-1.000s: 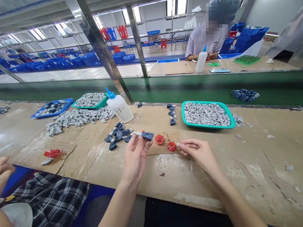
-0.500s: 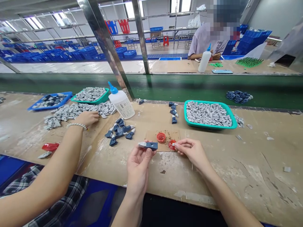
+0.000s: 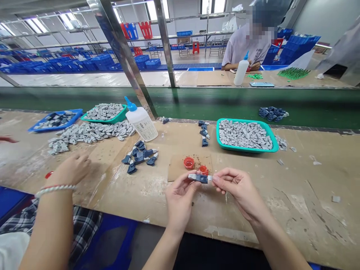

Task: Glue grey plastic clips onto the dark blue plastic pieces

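My left hand (image 3: 180, 195) pinches a dark blue plastic part (image 3: 200, 178) with a grey tip, held low over the bench. My right hand (image 3: 236, 187) pinches a small grey piece (image 3: 210, 177) against the right end of that part. Just behind them two red caps (image 3: 189, 163) sit on a brown cardboard square (image 3: 176, 170). A cluster of assembled dark blue parts (image 3: 139, 155) lies to the left of the cardboard. A teal tray (image 3: 268, 148) full of small grey pieces stands to the right behind my hands.
A glue bottle (image 3: 140, 122) with a blue nozzle leans by a steel post. A co-worker's hand (image 3: 70, 168) rests at left near a heap of grey pieces (image 3: 87, 133). Behind are a second teal tray (image 3: 119, 118), a blue tray (image 3: 36, 125), a green conveyor (image 3: 225, 105), and another person.
My two hands came together from the red caps toward me, and the right hand's grey piece now meets the blue part. The co-worker's arm drew back from the grey heap.
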